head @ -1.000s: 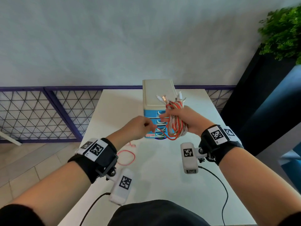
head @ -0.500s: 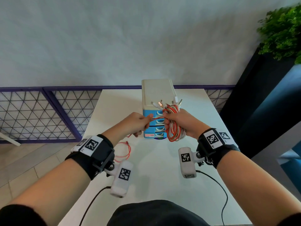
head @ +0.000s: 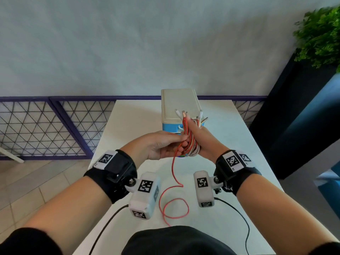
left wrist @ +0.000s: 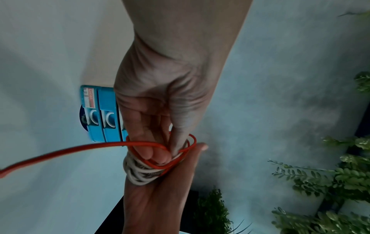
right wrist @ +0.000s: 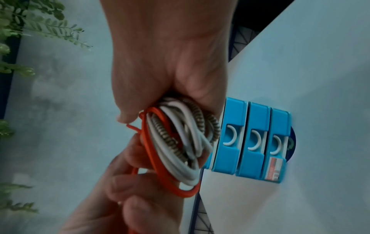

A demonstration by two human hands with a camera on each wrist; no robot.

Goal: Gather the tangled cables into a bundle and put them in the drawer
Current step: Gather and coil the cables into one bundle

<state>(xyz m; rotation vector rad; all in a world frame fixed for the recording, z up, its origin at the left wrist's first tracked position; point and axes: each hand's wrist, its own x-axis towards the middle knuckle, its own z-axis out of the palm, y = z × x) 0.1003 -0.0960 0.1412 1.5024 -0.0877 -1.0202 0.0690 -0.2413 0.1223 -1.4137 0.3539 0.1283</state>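
Behind hands [head: 176, 144], drawer unit [head: 179, 107] partly hidden

We hold both forearms raised above the bench, wrists close together. Our right hand [head: 199, 142] is curled round the cable bundle [head: 190, 142], fingers upright. Our left hand [head: 161, 146], palm turned inward, pinches the red cable [head: 173, 173] against the bundle between thumb and fingertips.
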